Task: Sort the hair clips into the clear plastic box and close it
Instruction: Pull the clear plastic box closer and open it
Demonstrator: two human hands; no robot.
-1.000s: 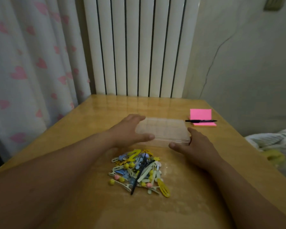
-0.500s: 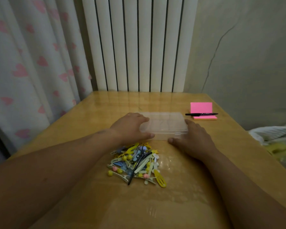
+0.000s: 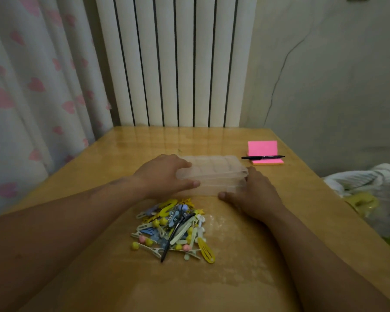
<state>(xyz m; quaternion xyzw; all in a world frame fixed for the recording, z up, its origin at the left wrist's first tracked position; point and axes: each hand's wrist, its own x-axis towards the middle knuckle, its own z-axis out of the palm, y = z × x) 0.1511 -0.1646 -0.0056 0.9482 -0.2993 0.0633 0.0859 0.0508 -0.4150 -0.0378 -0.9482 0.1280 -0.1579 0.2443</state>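
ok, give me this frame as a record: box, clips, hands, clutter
box: clear plastic box on table, lid on, near edge looks slightly lifted
clips: hair clips in a loose pile on the table, just in front of the box
left: left hand grips box's left end
right: right hand holds box's right end
clutter: black pen lying on pink sticky notes

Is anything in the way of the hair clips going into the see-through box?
Yes, the lid: it lies over the clear box, whose ends the left hand and right hand hold. Nothing else shows on the table between the hair clips and the box.
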